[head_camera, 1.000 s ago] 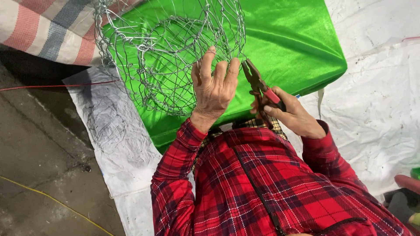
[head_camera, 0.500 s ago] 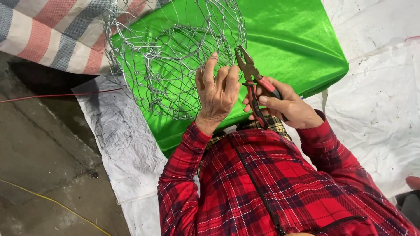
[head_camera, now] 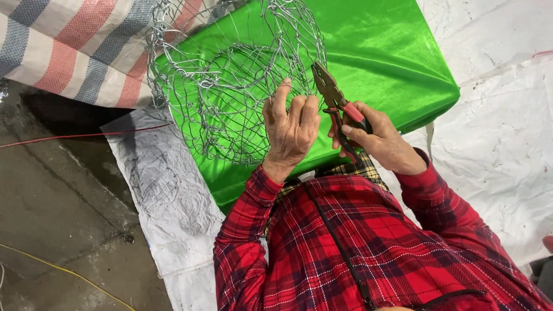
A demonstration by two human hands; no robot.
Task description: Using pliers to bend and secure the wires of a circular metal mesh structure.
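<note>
Bracing wire mesh basket frame (head_camera: 230, 92), pliers ready.
I'm pinching its near rim with left hand (head_camera: 291, 129) for steadiness; right hand (head_camera: 377, 138) is gripping red-handled pliers (head_camera: 337, 106), nose near the rim, frame sitting on green cloth (head_camera: 380, 52).

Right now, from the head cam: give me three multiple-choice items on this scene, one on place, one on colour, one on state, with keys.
1. Where does the wire frame rest?
A. on the green cloth
B. on the bare concrete
C. on the striped sheet

2. What colour are the handles of the pliers?
A. blue
B. red
C. yellow

3. What is the left hand doing?
A. lying flat on the floor
B. holding a hammer
C. gripping the wire frame

Answers:
1 A, the mesh sits over the shiny green cloth.
2 B, red grips show in the right hand.
3 C, its fingers curl around the wires at the frame's near edge.
</note>
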